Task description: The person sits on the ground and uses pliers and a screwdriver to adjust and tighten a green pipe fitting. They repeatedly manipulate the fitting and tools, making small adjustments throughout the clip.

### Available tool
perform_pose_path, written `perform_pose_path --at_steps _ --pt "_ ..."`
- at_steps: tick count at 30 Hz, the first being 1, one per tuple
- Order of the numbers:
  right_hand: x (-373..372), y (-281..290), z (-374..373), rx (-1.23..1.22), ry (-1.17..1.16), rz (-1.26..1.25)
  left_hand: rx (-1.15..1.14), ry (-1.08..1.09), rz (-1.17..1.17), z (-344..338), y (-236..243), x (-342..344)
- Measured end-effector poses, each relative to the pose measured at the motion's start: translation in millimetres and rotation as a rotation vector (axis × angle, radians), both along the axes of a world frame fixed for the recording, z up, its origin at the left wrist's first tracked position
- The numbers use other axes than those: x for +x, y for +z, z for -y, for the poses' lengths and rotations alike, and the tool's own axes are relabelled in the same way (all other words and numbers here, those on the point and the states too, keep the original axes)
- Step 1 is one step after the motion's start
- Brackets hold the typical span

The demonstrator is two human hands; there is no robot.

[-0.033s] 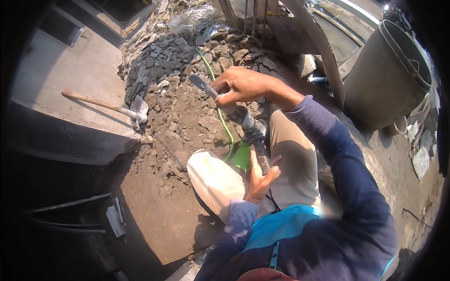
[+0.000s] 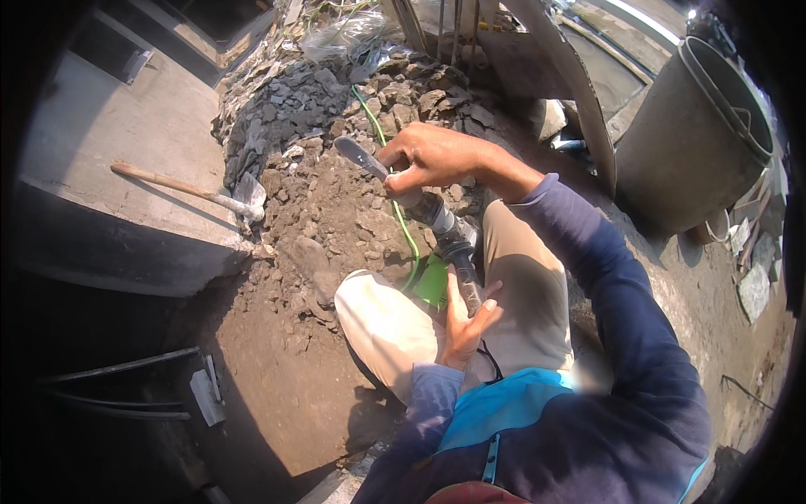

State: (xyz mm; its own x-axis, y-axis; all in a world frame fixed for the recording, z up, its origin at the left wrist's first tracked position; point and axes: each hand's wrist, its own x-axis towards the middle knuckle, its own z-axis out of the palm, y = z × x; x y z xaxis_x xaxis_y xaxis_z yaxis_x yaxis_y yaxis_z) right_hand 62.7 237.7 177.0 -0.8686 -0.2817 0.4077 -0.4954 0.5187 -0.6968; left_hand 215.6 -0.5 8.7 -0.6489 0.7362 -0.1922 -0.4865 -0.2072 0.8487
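Observation:
A power hammer (image 2: pixel 454 242) with a grey front end, a green part and a black rear handle lies slanted over my lap. Out of its front end points a dark flat chisel bit (image 2: pixel 359 155), toward the upper left. My right hand (image 2: pixel 437 155) is closed round the front end, right where the bit comes out. Lower down, my left hand (image 2: pixel 464 329) is wrapped about the rear handle, thumb on the near side. A green cord (image 2: pixel 406 231) runs past the tool over the rubble. Part of the green piece is hidden behind the tool and my left hand.
Broken rubble (image 2: pixel 336 181) heaps up ahead of my knees. To the left, a wooden-handled hammer (image 2: pixel 180 186) rests on a concrete ledge (image 2: pixel 92 134). A large grey bucket (image 2: pixel 672 143) stands at the far right, beside an upright board (image 2: pixel 579 80). Thin metal strips (image 2: pixel 126 367) lie in shadow, lower left.
The chisel tip has shifted very slightly left and down. Both hands keep the same hold.

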Motion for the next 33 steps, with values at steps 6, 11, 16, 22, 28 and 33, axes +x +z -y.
perform_pose_path --at_steps 6,11,16,22,28,33 --pt "11.0 30.4 13.0 0.122 0.142 -0.05 -0.17 -0.023 -0.018 -6.0 2.4 0.9" --pt "21.1 23.5 -4.2 0.08 0.145 0.054 -0.18 -0.002 -0.249 -15.3 -11.6 6.7" --pt "57.4 11.5 -54.0 0.008 0.008 0.169 -0.129 -0.132 -0.073 -27.9 -6.9 4.3" --pt "73.0 2.6 -64.0 0.024 -0.058 0.124 -0.219 -0.075 -0.16 -28.9 -9.9 4.5" --pt "71.5 -14.7 -65.5 -0.139 -0.055 -0.009 -0.295 -0.03 -0.013 -14.1 17.9 1.9" --pt "94.4 2.0 -56.7 -0.408 -0.162 0.17 -0.552 0.021 -0.436 10.0 3.2 1.1"
